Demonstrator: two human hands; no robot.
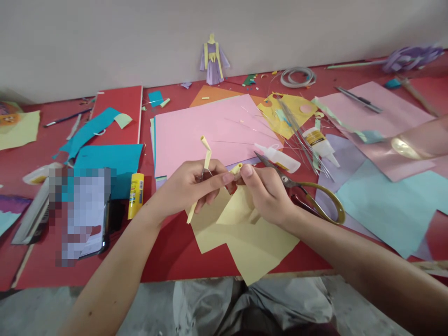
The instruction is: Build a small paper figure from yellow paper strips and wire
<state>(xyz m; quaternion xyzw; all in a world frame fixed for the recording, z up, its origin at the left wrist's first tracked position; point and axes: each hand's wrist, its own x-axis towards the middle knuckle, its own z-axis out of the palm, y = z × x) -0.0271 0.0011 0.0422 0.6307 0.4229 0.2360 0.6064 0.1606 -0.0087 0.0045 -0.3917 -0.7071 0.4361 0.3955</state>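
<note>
"What's the setting?"

"A red worktop [168, 259] against a pale grey wall [105, 42]."

"And closest to the person?"

"A pale yellow, angular-cut paper sheet [252, 261], its corner poking past the worktop's front edge. Just above it are both hands."

"Doing what?"

"The left hand [198, 184] and right hand [271, 191] pinch a small rolled yellow paper tube [237, 169] between them, thumbs on top. A slim, bent yellow paper strip [207, 156] also sticks out between the left hand's fingers."

"What's beside them?"

"A yellow glue stick [136, 196] stands to the left; metal scissors with a yellowish loop handle [287, 180] lie just beside the right hand."

"Beyond?"

"Large pink paper sheets [196, 126], then a purple-and-yellow paper figure [212, 60] upright near the wall."
</note>
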